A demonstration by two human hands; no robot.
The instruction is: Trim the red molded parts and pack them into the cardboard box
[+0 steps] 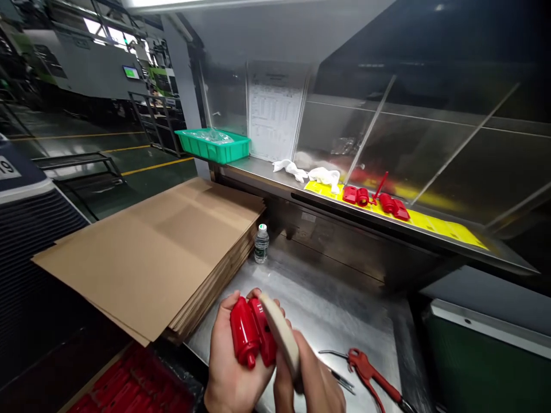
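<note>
1. Red plastic part (246,335) is sitting low over the steel counter (327,304), and I am gripping it in my left hand (228,367), fingers wrapped round it.
2. I am holding a cream pad (279,338) against the part's side with my right hand (316,384), which is closed on the pad.
3. Both hands are working close together around the part.
4. A red-handled tool (370,370) is lying on the counter just right of my right hand.
5. A stack of cardboard sheets (159,252) is resting to the left, with a small bottle (261,244) standing beside its edge.
</note>
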